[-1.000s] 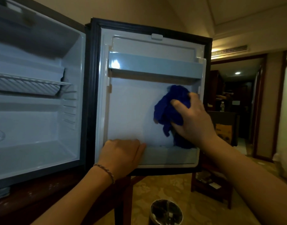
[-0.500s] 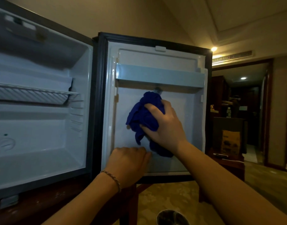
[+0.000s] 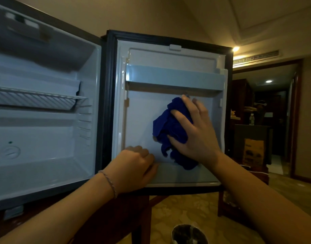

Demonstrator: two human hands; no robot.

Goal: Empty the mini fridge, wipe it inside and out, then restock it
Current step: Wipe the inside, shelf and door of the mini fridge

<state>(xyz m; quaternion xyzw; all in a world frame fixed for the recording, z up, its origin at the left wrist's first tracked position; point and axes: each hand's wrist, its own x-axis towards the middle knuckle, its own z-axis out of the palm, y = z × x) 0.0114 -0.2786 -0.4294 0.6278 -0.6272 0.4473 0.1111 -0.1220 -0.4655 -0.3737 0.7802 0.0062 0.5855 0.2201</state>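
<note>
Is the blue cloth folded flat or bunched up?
Bunched up: the blue cloth sits crumpled under the right hand against the door liner.

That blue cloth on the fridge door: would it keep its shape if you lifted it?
Probably not. The blue cloth is bunched in folds under the right hand, and a loose end droops below it, so it looks soft and floppy. It likely weighs little, since spread fingers alone pin it to the door panel.

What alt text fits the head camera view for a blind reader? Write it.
A right hand presses a blue cloth against the inner panel of an open mini fridge door, while the left hand grips the door's lower shelf. The fridge interior, left, shows a wire rack.
</note>
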